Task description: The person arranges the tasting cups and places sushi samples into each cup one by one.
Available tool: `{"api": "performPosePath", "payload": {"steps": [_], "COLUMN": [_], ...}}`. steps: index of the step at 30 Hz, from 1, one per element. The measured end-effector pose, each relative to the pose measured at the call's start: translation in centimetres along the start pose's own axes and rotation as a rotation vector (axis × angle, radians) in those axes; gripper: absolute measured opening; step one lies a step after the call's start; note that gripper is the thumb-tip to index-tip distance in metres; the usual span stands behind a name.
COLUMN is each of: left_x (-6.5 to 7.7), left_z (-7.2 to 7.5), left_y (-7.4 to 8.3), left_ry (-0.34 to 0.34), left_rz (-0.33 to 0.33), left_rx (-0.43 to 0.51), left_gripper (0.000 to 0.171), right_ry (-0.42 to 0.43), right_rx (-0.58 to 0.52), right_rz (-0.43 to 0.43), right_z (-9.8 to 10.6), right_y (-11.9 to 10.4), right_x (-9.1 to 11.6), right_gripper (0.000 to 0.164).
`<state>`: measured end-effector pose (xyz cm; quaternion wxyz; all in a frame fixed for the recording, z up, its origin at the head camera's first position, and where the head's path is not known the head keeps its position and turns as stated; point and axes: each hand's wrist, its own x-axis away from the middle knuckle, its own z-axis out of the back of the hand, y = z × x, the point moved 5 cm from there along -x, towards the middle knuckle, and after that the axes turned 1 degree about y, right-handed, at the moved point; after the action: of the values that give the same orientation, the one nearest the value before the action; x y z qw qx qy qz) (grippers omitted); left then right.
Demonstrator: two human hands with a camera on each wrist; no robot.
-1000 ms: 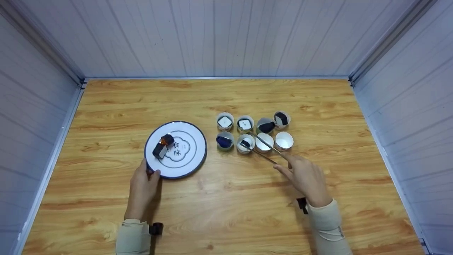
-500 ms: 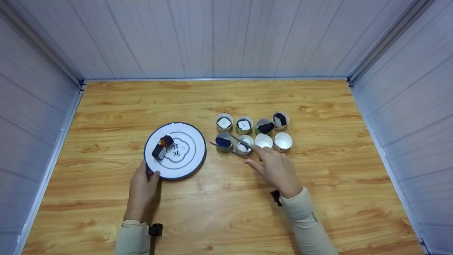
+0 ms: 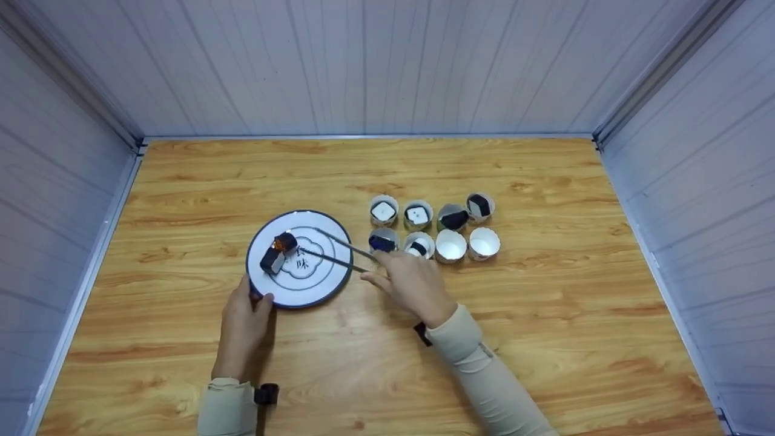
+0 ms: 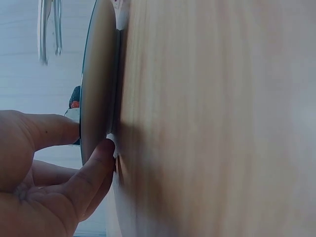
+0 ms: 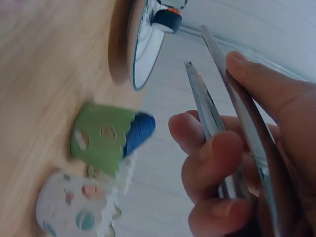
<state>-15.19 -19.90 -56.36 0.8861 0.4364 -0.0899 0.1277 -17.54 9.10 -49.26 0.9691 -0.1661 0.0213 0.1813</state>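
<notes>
My left hand [image 3: 242, 312] grips the near-left rim of a round white plate [image 3: 303, 289] with a blue edge. In the left wrist view the thumb presses on the rim and fingers [image 4: 91, 182] reach underneath. Two dark-wrapped sushi pieces lie on the plate's left side: one with orange topping [image 3: 286, 240], one black and white [image 3: 273, 260]. My right hand [image 3: 415, 284] holds metal tongs [image 3: 333, 260], whose spread tips overlap the plate just right of the sushi. Nothing sits between those tips in the right wrist view, where a sushi piece [image 5: 167, 20] lies beyond them.
Two rows of small paper cups stand right of the plate. Several hold sushi pieces, such as a white-topped one [image 3: 383, 211] and a dark blue one [image 3: 382, 243]. White insides show in the two front-right cups, one a white cup [image 3: 484, 242]. Panel walls [image 3: 363, 66] border the wooden table [image 3: 339, 375].
My right hand has carried the tongs leftward from the front row of cups to over the plate. The left hand and plate have stayed put.
</notes>
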Motion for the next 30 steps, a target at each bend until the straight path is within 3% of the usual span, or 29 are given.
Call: {"api": "performPosePath", "payload": {"steps": [5, 12, 30], "left_x": [0.1, 0.2, -0.1], "left_z": [0.1, 0.0, -0.1], "left_y": [0.0, 0.0, 0.0], "left_ry": [0.020, 0.013, 0.014], "left_rz": [-0.049, -0.035, -0.032], "left_rx": [-0.003, -0.005, -0.011], "left_gripper": [0.065, 0.066, 0.065], "right_ry": [-0.015, -0.067, -0.155], "right_rx": [-0.008, 0.010, 0.012], "right_rz": [0.012, -0.009, -0.103], "right_z": [-1.3, -2.8, -4.3], "right_y": [-1.6, -3.0, -3.9], "right_x": [-1.2, -2.6, -3.8], "right_gripper": [0.043, 0.041, 0.041]}}
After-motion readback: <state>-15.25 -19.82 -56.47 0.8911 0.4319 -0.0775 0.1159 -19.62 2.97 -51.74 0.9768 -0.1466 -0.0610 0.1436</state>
